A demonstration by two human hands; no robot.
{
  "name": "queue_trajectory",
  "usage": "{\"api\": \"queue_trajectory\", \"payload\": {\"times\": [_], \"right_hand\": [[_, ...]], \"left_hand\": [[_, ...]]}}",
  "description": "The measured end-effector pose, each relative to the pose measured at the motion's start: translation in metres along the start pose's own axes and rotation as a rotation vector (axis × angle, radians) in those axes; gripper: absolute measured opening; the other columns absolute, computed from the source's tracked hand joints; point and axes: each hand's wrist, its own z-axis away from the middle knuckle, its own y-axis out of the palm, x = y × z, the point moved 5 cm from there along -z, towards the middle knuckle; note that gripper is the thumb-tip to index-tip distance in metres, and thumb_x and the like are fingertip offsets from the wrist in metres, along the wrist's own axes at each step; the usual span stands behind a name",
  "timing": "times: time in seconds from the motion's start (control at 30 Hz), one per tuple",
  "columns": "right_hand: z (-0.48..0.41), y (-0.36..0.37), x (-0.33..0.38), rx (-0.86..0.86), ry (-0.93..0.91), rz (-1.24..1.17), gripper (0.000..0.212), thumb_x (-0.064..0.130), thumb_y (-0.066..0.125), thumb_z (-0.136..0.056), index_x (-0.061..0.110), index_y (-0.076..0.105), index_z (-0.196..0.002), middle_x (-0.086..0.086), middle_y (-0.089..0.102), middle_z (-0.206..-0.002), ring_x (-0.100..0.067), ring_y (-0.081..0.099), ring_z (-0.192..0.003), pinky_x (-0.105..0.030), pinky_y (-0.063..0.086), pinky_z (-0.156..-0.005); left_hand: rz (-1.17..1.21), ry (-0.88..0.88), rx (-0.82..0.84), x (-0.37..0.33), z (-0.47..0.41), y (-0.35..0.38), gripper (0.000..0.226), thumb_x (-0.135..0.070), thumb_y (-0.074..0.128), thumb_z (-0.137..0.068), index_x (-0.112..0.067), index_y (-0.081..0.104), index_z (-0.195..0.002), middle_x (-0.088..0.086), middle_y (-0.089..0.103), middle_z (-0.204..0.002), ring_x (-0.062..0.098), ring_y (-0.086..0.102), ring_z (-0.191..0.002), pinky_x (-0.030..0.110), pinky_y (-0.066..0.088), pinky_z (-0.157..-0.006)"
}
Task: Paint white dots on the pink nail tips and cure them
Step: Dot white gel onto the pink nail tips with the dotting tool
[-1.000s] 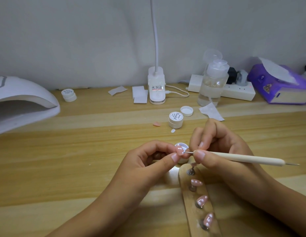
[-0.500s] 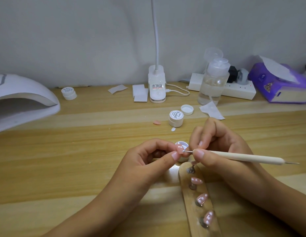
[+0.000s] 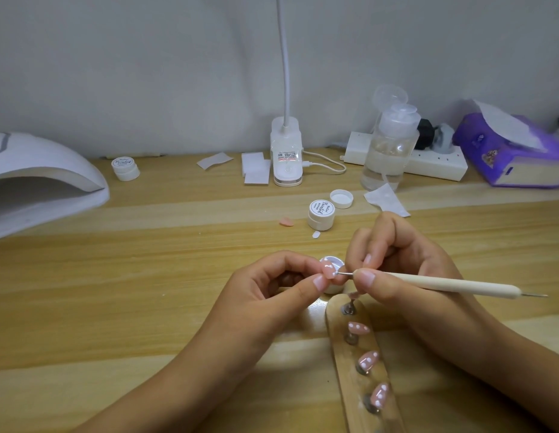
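Nail tip (image 3: 328, 270) (pink, white dots) sits mid-frame, pinched between thumb and forefinger of left hand (image 3: 272, 295), just over an open pot (image 3: 336, 263). Right hand (image 3: 397, 264) pinches tool (image 3: 443, 284), its metal point touching the tip. More dotted tips (image 3: 367, 359) stand on stick (image 3: 336, 332), lower centre. Light wood-grain desk (image 3: 147, 260), plain grey-white wall (image 3: 147, 73). Jar (image 3: 321, 214) at centre and second jar (image 3: 125, 168) upper left read "Painted" in script; small print illegible. Lamp (image 3: 37, 182) at left edge.

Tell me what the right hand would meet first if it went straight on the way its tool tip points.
Likely the small pink nail tip pinched by the left hand; the cream wooden dotting tool in the right hand seems to touch it, though depth is unclear.
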Motion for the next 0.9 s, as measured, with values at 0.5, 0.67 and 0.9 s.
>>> {"api": "queue_trajectory", "payload": {"times": [0.5, 0.67, 0.9], "right_hand": [[-0.0004, 0.0004, -0.0004, -0.002, 0.019, 0.017, 0.013, 0.016, 0.065, -0.076, 0.020, 0.052, -0.078, 0.003, 0.060, -0.075, -0.010, 0.056, -0.067, -0.023, 0.047, -0.062], [-0.0004, 0.0010, -0.0004, 0.007, 0.019, 0.008, 0.013, 0.016, 0.065, -0.076, 0.019, 0.052, -0.078, 0.003, 0.060, -0.075, -0.009, 0.056, -0.067, -0.021, 0.047, -0.063], [0.0001, 0.0022, 0.0018, 0.001, 0.019, -0.003, 0.016, 0.016, 0.066, -0.075, 0.015, 0.050, -0.077, 0.004, 0.060, -0.074, -0.004, 0.056, -0.066, -0.016, 0.046, -0.062]], "left_hand": [[0.014, 0.007, -0.011, -0.0028, 0.0001, 0.0017, 0.005, -0.013, 0.068, -0.072, -0.015, 0.071, -0.076, -0.009, 0.071, -0.072, -0.004, 0.063, -0.066, 0.006, 0.045, -0.064], [0.015, 0.001, -0.010, -0.0011, 0.0001, 0.0006, 0.007, -0.013, 0.067, -0.073, -0.017, 0.073, -0.074, -0.007, 0.071, -0.073, -0.003, 0.063, -0.067, 0.007, 0.045, -0.064], [0.004, 0.012, 0.001, -0.0013, 0.0001, 0.0005, 0.007, -0.013, 0.068, -0.075, -0.018, 0.074, -0.075, -0.008, 0.071, -0.075, -0.003, 0.063, -0.069, 0.007, 0.045, -0.066]]}}
